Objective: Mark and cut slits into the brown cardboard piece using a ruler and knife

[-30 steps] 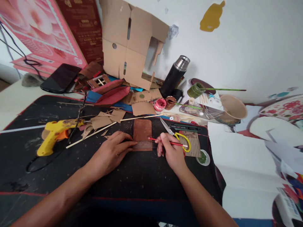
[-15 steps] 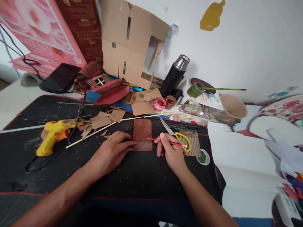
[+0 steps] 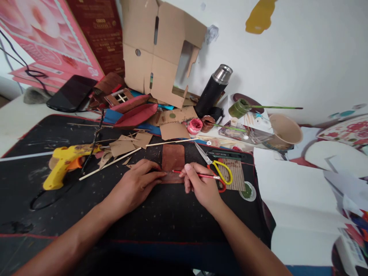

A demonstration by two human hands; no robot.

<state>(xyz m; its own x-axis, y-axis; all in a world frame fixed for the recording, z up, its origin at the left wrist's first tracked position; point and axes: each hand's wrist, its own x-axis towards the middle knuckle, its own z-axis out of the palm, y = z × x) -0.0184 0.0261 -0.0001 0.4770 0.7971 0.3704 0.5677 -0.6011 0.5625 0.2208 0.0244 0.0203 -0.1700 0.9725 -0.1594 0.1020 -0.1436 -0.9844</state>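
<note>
A brown-painted piece of cardboard point(image 3: 173, 156) lies on the black mat. Across its near part is a see-through strip point(image 3: 172, 177) that looks like a clear ruler. My left hand point(image 3: 142, 178) rests at the left edge with fingers stretched out, the tips pressing on the strip and card. In my right hand point(image 3: 201, 184) is a red pencil point(image 3: 205, 176), its point on the card along the strip's far edge. Just right of that hand lie scissors point(image 3: 224, 171) with yellow and red handles, partly over a corrugated cardboard piece point(image 3: 237, 174).
A yellow glue gun point(image 3: 61, 163) lies left, near cardboard scraps point(image 3: 123, 145) and a thin wooden stick point(image 3: 110, 163). A green cutter point(image 3: 225, 154) and a lid of green paint point(image 3: 247, 191) are right. Behind stand paint jars point(image 3: 194, 125), a black flask point(image 3: 211, 90) and a cardboard sheet point(image 3: 166, 53).
My right hand and the pencil have moved left, with the pencil point sliding across the card along the strip. My left hand has stayed in place.
</note>
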